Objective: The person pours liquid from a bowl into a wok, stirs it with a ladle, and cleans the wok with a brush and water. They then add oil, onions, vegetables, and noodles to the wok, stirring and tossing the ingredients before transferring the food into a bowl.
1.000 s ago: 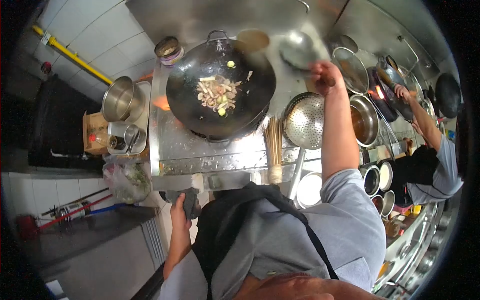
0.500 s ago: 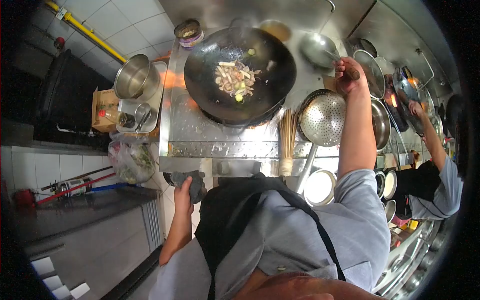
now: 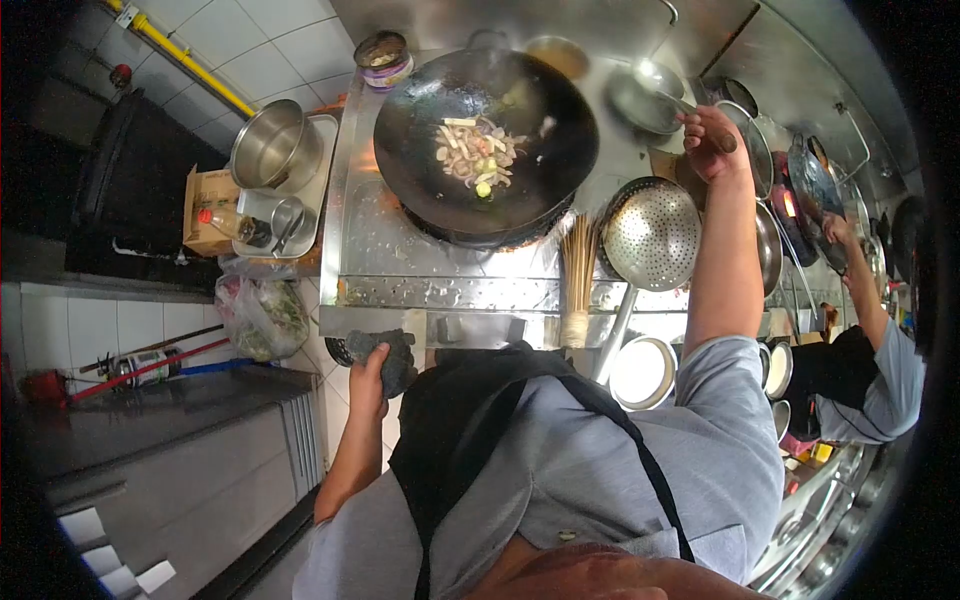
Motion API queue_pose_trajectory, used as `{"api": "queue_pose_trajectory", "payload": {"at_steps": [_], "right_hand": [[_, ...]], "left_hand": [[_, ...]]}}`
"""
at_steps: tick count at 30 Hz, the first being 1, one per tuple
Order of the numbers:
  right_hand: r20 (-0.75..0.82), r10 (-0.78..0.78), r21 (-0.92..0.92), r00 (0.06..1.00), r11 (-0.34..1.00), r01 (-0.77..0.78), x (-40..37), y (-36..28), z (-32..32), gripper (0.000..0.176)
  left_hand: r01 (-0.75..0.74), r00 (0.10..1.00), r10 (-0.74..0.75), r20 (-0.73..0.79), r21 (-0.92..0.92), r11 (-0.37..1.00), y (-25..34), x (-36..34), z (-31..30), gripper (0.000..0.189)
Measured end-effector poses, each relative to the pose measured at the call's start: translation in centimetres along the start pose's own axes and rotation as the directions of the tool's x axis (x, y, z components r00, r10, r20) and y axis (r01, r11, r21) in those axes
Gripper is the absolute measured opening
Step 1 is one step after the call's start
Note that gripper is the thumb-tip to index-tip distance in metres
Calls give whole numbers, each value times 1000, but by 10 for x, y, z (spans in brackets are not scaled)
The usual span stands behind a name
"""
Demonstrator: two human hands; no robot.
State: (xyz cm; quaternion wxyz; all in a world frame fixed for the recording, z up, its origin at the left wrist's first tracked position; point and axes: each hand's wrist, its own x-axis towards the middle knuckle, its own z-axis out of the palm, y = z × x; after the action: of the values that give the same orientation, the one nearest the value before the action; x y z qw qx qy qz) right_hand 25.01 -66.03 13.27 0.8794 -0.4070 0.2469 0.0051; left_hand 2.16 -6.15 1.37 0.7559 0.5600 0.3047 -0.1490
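My left hand [image 3: 369,376] grips a dark grey cloth [image 3: 396,362] at the stove's front edge. My right hand [image 3: 714,143] is closed on the wooden-ended handle of a ladle [image 3: 645,100], whose bowl hangs right of the wok. The black wok [image 3: 420,185] sits over the burner with sliced pale food [image 3: 470,155] and green pieces inside. Beside the wok's lower right stand a bamboo brush [image 3: 577,265] and a perforated strainer [image 3: 652,235].
A steel pot [image 3: 270,145] stands on a tray [image 3: 318,200] at the left, near a bottle [image 3: 228,222] and a plastic bag [image 3: 262,318]. A white-filled bowl [image 3: 642,373] is at the front. At the right a co-worker's arm [image 3: 868,295] holds another pan [image 3: 812,175].
The whole view has shifted slightly. The ladle in my right hand has tilted a little, and the food in the wok lies slightly differently.
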Motion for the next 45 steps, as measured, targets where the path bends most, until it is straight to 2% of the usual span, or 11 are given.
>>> {"api": "queue_pose_trajectory", "payload": {"at_steps": [5,9,12,14,15,16,21,34,40,43,45], "right_hand": [[96,-17,-12,995,1000,19,7,-1,-13,41],[73,-20,-26,997,999,22,8,-1,-13,42],[48,-56,-44,997,997,58,10,-2,-15,39],[33,-11,15,999,1000,11,10,-3,-10,15],[-16,-59,-19,998,998,59,13,-2,-12,13],[65,-38,3,997,999,38,7,-2,-10,15],[78,-17,39,997,999,14,5,-3,-9,17],[51,-26,-5,998,1000,27,2,-6,-14,17],[4,33,-56,999,998,-32,-1,-11,-12,18],[23,-57,-122,998,991,59,0,-9,-12,43],[41,-44,-120,998,992,49,3,-10,-12,43]], "left_hand": [[-9,1000,9,-14,0,1000,-4,0,-5,35],[-20,999,20,-33,-1,1000,-8,1,-9,34],[-3,999,3,-40,12,1000,-7,-1,-9,34],[-5,1000,5,-31,2,1000,-1,-8,-2,33],[-4,999,4,-35,-9,1000,0,-10,1,33],[-4,1000,4,-12,-5,1000,-4,-6,0,33],[-19,998,18,-55,-19,1000,-8,-4,-1,33],[-12,999,12,39,-6,1000,-11,7,-3,32],[-30,999,30,-14,-12,999,-11,7,2,33],[-17,999,19,48,-36,999,-10,11,1,35],[-31,999,30,-13,-25,999,-12,19,8,39]]}}
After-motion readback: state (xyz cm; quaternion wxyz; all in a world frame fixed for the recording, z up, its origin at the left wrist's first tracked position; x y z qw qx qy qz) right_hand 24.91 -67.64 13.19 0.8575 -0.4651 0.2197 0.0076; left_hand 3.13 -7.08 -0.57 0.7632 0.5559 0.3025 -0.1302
